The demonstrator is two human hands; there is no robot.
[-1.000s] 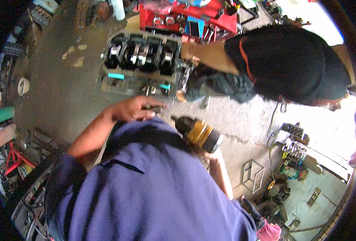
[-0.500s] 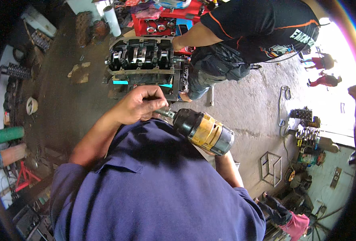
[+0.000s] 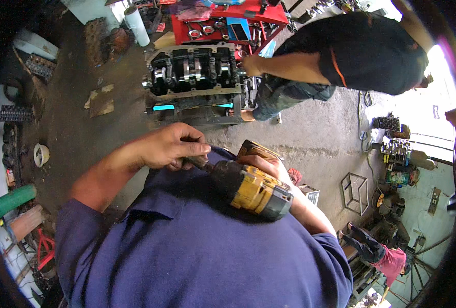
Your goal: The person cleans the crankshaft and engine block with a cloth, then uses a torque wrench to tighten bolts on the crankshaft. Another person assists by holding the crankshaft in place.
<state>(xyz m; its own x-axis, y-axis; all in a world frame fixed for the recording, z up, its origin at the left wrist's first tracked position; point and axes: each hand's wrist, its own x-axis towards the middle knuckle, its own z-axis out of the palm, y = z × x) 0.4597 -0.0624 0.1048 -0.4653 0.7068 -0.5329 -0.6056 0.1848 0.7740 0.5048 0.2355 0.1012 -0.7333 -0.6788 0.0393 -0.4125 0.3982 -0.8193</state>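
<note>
The cordless impact driver [image 3: 248,185] has a yellow-and-black body with a dark nose, held against the blue shirt [image 3: 197,251], well below the engine block [image 3: 194,82]. The right hand [image 3: 264,165] wraps its grip; the left hand [image 3: 174,146] pinches its nose.

A short-sleeved blue-violet work shirt [image 3: 187,256] with collar, forearms bare.

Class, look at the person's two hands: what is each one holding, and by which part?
Both hold one yellow and black power drill. The right hand grips its handle; the left hand pinches its front end, at the nose.
</note>
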